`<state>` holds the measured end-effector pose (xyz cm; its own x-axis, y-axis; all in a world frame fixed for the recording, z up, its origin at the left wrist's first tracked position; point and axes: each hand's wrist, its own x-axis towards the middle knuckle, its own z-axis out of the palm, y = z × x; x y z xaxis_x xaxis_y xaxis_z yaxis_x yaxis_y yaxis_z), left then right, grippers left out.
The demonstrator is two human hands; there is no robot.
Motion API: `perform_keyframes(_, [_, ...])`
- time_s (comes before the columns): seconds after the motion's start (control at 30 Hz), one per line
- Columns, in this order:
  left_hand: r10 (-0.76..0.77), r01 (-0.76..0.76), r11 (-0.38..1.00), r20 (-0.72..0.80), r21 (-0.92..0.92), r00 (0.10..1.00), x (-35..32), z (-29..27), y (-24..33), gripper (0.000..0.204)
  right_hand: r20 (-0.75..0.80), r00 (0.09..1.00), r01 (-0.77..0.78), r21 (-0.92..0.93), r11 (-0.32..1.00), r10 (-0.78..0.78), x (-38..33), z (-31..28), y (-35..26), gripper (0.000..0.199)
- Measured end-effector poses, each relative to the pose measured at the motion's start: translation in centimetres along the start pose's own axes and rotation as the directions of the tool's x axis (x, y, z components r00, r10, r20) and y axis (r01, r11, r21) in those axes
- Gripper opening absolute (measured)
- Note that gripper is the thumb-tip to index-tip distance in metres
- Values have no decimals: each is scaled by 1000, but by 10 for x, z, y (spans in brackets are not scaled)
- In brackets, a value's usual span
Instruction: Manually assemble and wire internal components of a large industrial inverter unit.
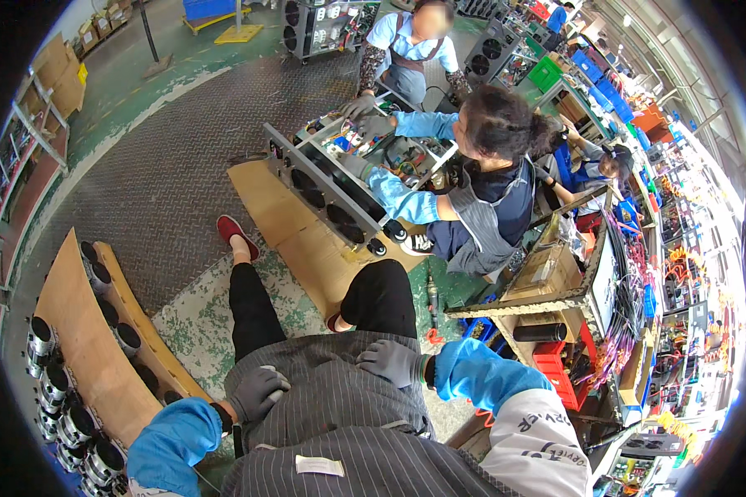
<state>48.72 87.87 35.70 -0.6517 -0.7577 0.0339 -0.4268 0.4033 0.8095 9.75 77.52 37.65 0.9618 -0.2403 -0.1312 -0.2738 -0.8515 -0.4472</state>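
Both of my hands wear grey gloves and rest on my lap, on a dark pinstriped apron. My left hand lies on the left thigh, its fingers loosely bent, with nothing visible in it. On the right thigh, my right hand lies with fingers apart, also holding nothing. Beyond my knees, an open metal equipment chassis with round black fans along its side sits over a cardboard sheet. Two co-workers reach gloved hands into its wiring, one in blue sleeves at the right, another at the far side.
A power screwdriver is on the floor right of my knee. Farther right stands a rusty metal-framed rack with a red bin and wire bundles. At left, cylindrical metal parts stand beside a plywood sheet.
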Motion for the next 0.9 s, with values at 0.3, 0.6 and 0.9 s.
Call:
perform_keyframes(0.3, [-3,3,1000,-1,3,1000,-4,3,-5,21,-27,1000,8,27,1000,-7,1,1,1,56])
perform_keyframes(0.6, [-7,6,1000,7,11,1000,-3,2,-2,20,-22,1000,14,32,999,-13,4,-9,-2,54])
perform_keyframes(0.9, [-21,21,1000,5,8,1000,-3,2,-1,20,-55,998,27,18,999,-25,2,-6,-2,55])
